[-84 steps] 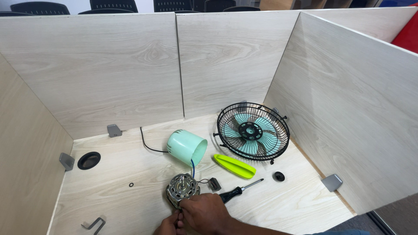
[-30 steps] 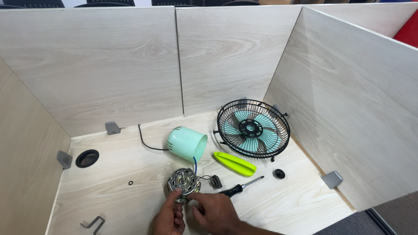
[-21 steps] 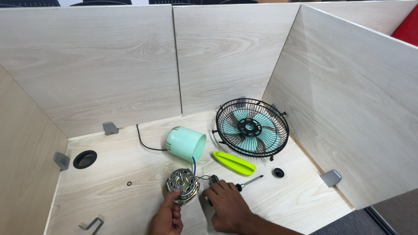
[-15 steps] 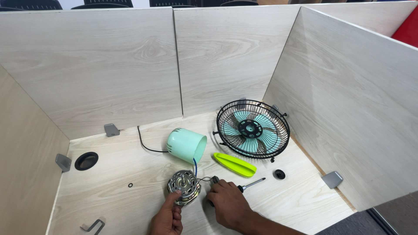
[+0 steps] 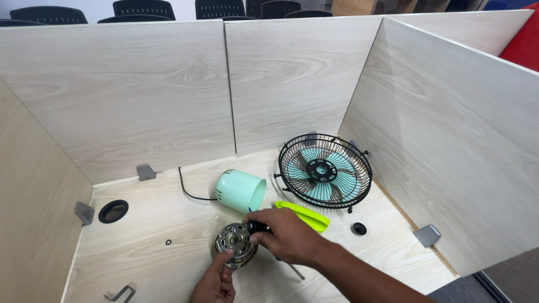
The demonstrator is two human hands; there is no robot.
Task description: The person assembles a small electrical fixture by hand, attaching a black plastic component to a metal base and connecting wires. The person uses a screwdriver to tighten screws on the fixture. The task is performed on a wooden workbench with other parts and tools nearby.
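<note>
Hands are meeting over a round metal fan motor with copper windings (image 5: pixel 236 244), which is lying low in the frame, a little left of centre, on the pale wood-grain worktop (image 5: pixel 163 216). The left hand (image 5: pixel 216 283) is coming up from the bottom edge of the frame, its fingertips touching the motor's lower rim from below and steadying it. The right hand (image 5: pixel 286 238) is reaching in from the lower right, sitting just right of the motor, and is curling its fingers around the black handle of a screwdriver (image 5: pixel 258 227); the handle's rounded end is poking out beside the thumb right at the motor's upper right edge, and the thin metal shaft is showing below the wrist, pointing toward the lower right.

Just above the motor, at the middle of the frame, a mint-green plastic cylindrical housing (image 5: pixel 240 191) is lying on its side with its open end facing right, and a black cable (image 5: pixel 188 188) is running from it toward the upper left. A bright lime-green plastic blade-shaped piece (image 5: pixel 306 216) is lying just behind the right hand, partly covered by it. To the right of centre, a black wire fan cage with teal blades inside (image 5: pixel 325 171) is leaning against the right partition. A small black knob (image 5: pixel 359 228) is sitting below the cage. At the left, a round black-rimmed cable hole (image 5: pixel 113 211) is set into the worktop, and a tiny black ring (image 5: pixel 168 242) is lying between it and the motor.
</note>
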